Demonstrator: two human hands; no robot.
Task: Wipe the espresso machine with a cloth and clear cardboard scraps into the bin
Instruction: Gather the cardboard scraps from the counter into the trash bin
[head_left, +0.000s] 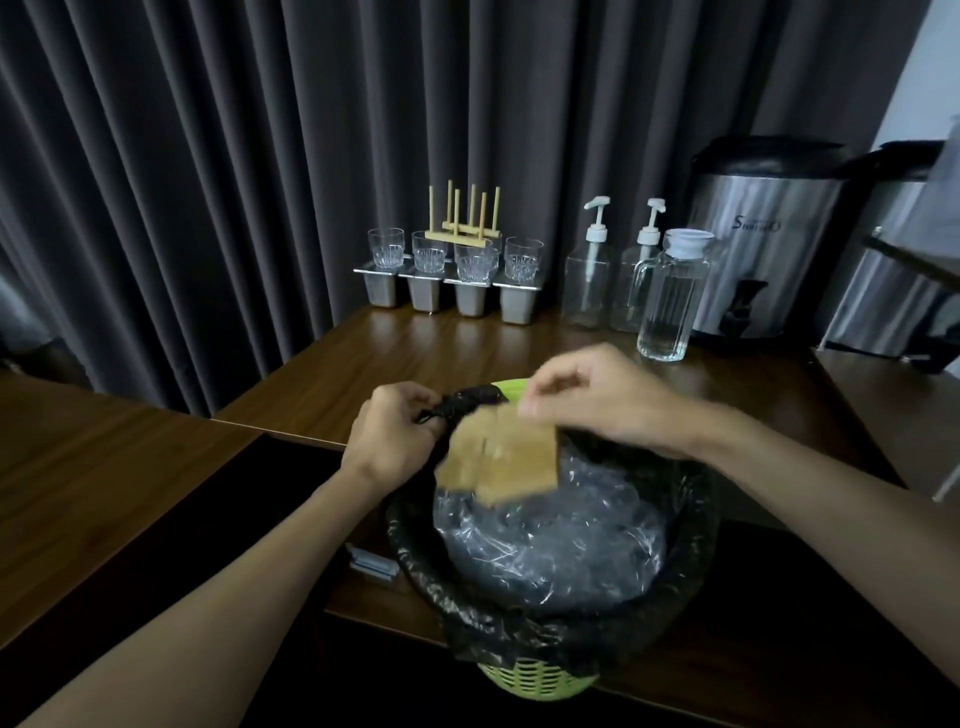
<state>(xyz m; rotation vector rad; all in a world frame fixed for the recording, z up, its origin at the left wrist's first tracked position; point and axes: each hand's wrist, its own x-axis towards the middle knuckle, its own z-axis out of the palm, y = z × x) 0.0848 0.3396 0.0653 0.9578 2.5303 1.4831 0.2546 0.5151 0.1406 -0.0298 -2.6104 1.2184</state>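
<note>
A green woven bin (535, 680) lined with a black plastic bag (519, 631) is tilted toward me in front of the wooden table. My left hand (389, 441) grips the bag's bunched far rim. My right hand (602, 400) pinches the top edge of brown cardboard scraps (498, 457), which hang blurred over the bin's mouth. Crumpled clear plastic film (550, 530) fills the inside of the bin. No espresso machine and no cloth can be seen.
On the wooden table (405, 358) at the back stand several glasses on steel cups (452, 275), a wooden rack (462, 223), two pump bottles (589, 270), a glass jug (672, 296) and a steel urn (763, 239). A lower counter (104, 493) lies left.
</note>
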